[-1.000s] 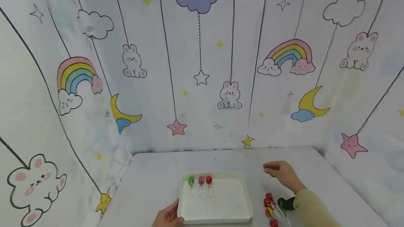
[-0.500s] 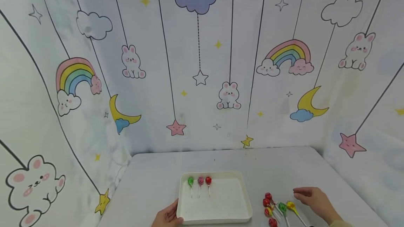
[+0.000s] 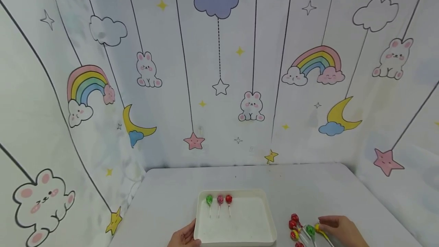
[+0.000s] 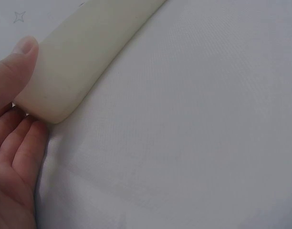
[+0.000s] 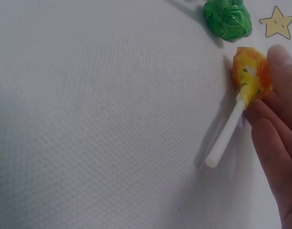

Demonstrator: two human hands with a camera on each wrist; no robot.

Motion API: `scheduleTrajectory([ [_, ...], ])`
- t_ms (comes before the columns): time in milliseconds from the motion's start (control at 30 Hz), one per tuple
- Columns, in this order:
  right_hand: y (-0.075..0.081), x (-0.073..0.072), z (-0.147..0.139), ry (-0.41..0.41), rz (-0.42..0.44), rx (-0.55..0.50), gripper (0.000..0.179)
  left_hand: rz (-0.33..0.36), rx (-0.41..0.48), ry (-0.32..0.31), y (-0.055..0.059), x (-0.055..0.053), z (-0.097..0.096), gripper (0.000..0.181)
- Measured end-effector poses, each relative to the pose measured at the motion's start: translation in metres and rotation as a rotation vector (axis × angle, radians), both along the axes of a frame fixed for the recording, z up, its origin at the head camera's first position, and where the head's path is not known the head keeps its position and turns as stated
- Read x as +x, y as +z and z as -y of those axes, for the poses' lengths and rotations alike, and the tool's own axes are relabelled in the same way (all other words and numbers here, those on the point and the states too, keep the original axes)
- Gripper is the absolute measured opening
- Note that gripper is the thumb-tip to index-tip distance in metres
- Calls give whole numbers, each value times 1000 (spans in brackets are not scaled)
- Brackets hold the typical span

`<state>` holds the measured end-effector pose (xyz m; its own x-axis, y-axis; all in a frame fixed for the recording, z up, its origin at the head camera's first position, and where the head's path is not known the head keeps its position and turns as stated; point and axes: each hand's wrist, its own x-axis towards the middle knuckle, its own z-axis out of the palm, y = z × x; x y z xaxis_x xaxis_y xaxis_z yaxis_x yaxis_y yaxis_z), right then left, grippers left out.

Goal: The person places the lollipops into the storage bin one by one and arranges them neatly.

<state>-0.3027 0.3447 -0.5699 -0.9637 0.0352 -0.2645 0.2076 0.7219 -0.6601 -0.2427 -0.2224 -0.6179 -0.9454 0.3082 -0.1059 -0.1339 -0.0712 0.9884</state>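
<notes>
The right hand [image 3: 337,228] has moved down to the yellow lollipop [image 5: 251,76] on the table [image 3: 171,197] and now pinches its head, stick pointing toward the person, while the left hand [image 3: 183,235] still grips the tray [image 3: 236,241] corner

Grey surface [image 3: 171,201], cloth-covered. Backdrop [image 3: 219,68] encloses it on three sides, printed with rainbows, clouds, rabbits, moons and hanging stars. Three lollipops in the white tray: green [image 3: 209,200], pink [image 3: 220,199], red [image 3: 228,199], side by side, sticks pointing toward the viewer. Red lollipops [image 3: 293,224] clustered on the surface, right of the tray.
</notes>
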Motion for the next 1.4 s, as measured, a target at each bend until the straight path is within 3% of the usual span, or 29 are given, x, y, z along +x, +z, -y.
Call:
scheduleTrajectory([
  [267, -3, -1, -1, 6, -6, -10, 59, -31, -9, -11, -2, -1, -1, 85],
  [733, 1, 0, 5, 73, -17, 79, 45, -6, 17, 1, -3, -1, -1, 87],
  [1167, 2, 0, 2, 85, -33, 111, 37, 4, 24, 2, -4, -1, 0, 87],
  [1400, 18, -1, -1, 88, -100, 119, 45, -8, 11, 3, -3, -1, -1, 86],
])
